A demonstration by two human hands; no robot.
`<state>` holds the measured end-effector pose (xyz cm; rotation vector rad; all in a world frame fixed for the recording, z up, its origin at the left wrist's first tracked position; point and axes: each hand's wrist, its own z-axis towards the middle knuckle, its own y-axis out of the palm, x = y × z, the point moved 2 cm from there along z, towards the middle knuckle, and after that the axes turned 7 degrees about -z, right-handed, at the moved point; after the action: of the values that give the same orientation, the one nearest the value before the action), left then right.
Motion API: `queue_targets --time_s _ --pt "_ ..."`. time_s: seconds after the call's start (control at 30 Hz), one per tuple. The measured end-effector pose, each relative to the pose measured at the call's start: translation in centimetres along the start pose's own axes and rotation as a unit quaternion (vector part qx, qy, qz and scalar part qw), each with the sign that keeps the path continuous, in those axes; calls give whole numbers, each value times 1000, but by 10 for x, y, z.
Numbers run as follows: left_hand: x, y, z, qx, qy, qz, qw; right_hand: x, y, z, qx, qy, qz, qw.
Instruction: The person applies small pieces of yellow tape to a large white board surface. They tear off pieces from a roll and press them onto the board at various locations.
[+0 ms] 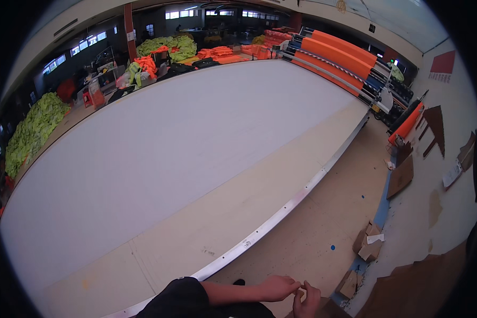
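Observation:
Low in the view, off the near edge of a long cutting table (281, 159), my two hands meet fingertip to fingertip. My left hand (279, 288) reaches in from a dark short sleeve, its fingers closed in a pinch. My right hand (307, 303) is beside it, thumb and fingers also drawn together. A small tan-yellow bit shows between the fingertips, too small to name. A wide sheet of pale material (164, 143) lies flat over most of the tabletop, beyond a bare cream strip.
A spreading machine with orange fabric rolls (334, 53) stands across the table's far right end. A metal rail (286, 208) edges the near side. Cardboard boxes (369, 242) line the right wall. Yellow-green garment piles (40, 124) lie past the far side.

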<state>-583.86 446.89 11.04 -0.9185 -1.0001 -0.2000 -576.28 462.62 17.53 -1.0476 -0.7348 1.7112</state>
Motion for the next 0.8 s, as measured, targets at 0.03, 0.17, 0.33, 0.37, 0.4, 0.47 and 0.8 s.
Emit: queue_targets --time_s 0.03,0.17,0.33,0.37,0.4,0.47,0.8 --pt "-9 7 29 -19 24 -3 1000 34 12 4 -28 27 25 999" --pt "-25 -13 134 -66 11 47 997 98 22 74 -10 87 45 995" --pt "-90 -4 250 -37 -35 46 998 187 56 167 -10 61 12 998" --pt "-100 -6 276 -44 -60 45 996 205 61 188 -9 44 -5 999" --pt "-105 -9 301 -27 -85 30 996 223 63 208 -12 28 -21 999" --pt "-114 -17 351 9 -137 0 991 260 71 261 -15 2 -35 999" --pt "-179 -117 543 166 -208 15 964 378 118 510 -67 -135 49 987"
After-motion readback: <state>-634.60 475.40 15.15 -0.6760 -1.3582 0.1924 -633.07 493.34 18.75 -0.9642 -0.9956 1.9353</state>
